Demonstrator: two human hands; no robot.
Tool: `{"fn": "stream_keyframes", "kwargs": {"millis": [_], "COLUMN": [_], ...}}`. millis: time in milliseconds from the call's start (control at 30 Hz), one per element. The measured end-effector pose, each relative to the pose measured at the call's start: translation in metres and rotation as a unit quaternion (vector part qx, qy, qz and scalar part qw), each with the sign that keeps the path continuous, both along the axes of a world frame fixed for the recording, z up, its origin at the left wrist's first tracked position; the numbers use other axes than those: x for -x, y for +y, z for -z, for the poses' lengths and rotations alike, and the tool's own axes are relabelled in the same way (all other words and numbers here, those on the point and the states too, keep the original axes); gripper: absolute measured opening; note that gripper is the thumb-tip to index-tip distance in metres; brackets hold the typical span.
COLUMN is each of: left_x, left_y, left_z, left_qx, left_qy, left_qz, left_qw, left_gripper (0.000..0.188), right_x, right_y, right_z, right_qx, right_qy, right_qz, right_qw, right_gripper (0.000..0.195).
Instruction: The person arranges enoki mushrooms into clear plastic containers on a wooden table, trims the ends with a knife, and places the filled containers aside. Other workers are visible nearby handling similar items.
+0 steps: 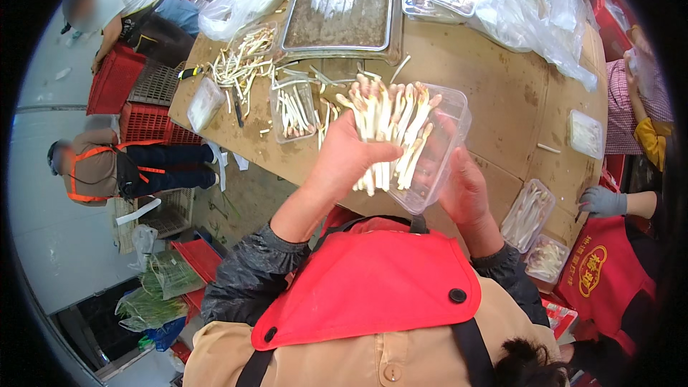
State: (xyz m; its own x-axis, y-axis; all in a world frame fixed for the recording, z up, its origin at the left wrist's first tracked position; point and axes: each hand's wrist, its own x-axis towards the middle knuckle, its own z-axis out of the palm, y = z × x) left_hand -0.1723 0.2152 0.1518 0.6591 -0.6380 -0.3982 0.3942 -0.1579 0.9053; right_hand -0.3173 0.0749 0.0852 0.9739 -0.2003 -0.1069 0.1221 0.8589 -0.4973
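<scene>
My left hand [349,153] grips a bunch of pale stalks with pinkish-brown tips [384,129], its thumb laid across them. Behind and right of the bunch, my right hand [465,183] supports a clear plastic tray [451,113], tilted, with part of the stalks inside its walls. Left of my hands, another clear tray [293,110] of stalks lies on the cardboard-covered table [484,75]. Loose stalks [242,67] are heaped beyond it, near a dark-bladed knife [237,110] and a yellow-and-black handle [190,72].
A metal-rimmed pan [338,11] stands at the table's far side, with plastic bags [532,11] to its right. Filled trays [528,215] lie along the right edge, near a co-worker's gloved hand [602,201]. Red crates [145,121] and two people are on the left.
</scene>
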Motion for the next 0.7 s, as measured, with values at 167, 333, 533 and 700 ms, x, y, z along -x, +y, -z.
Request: {"fn": "stream_keyframes", "kwargs": {"millis": [167, 333, 533, 700], "left_x": [0.027, 0.033, 0.030, 0.036], "left_y": [-0.018, -0.020, -0.017, -0.006], "left_z": [0.019, 0.029, 0.005, -0.003], "left_qx": [-0.076, -0.130, -0.134, -0.117], "left_qy": [-0.240, -0.387, -0.303, -0.416], "left_qz": [0.072, 0.145, 0.187, 0.226], "left_qw": [0.965, 0.901, 0.925, 0.873], "left_gripper": [0.051, 0.066, 0.076, 0.054], "right_x": [-0.012, -0.014, -0.010, -0.004], "right_y": [0.014, 0.015, 0.014, 0.007], "right_z": [0.012, 0.021, 0.030, 0.032], "right_qx": [0.011, -0.030, -0.113, -0.185], "right_qy": [0.018, 0.009, -0.013, -0.021], "right_qz": [0.034, 0.038, 0.030, 0.031], "right_qw": [0.999, 0.999, 0.993, 0.982], "right_gripper": [0.061, 0.059, 0.065, 0.075]}}
